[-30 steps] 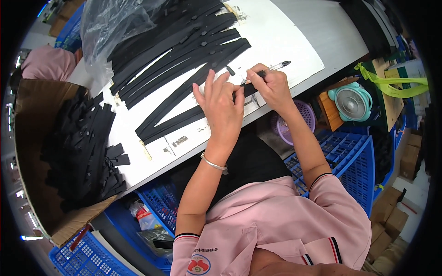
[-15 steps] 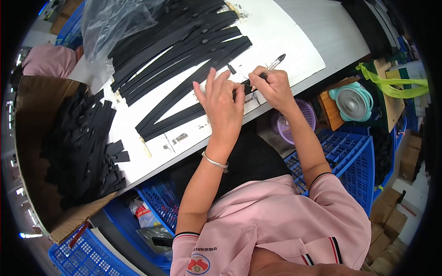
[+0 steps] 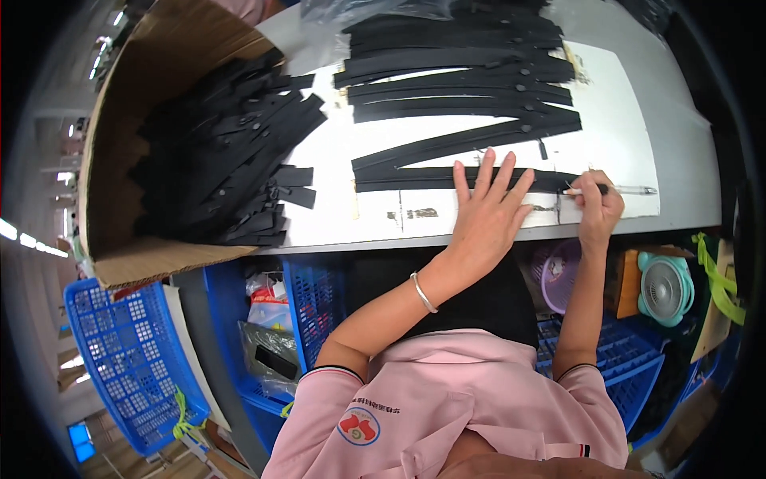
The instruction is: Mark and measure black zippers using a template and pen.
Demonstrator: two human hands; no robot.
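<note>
My left hand lies flat with its fingers spread across a long black zipper, which is stretched out on a white board. At that zipper's right end, my right hand pinches a dark, slim pen with a pale tip pointing left. A clear pen barrel shows just right of these fingers; whether it belongs to the held pen I cannot tell. Further zippers lie in rows beyond my hands, with round sliders near their right ends.
A cardboard box full of black zipper pieces stands at the left. Clear plastic covers part of the far pile. Blue baskets, a purple basket and a turquoise fan are below the table's edge.
My left hand has come down from a raised, half-curled pose to lie flat on the zipper. My right hand still pinches the pen at its end. The whole view has turned.
</note>
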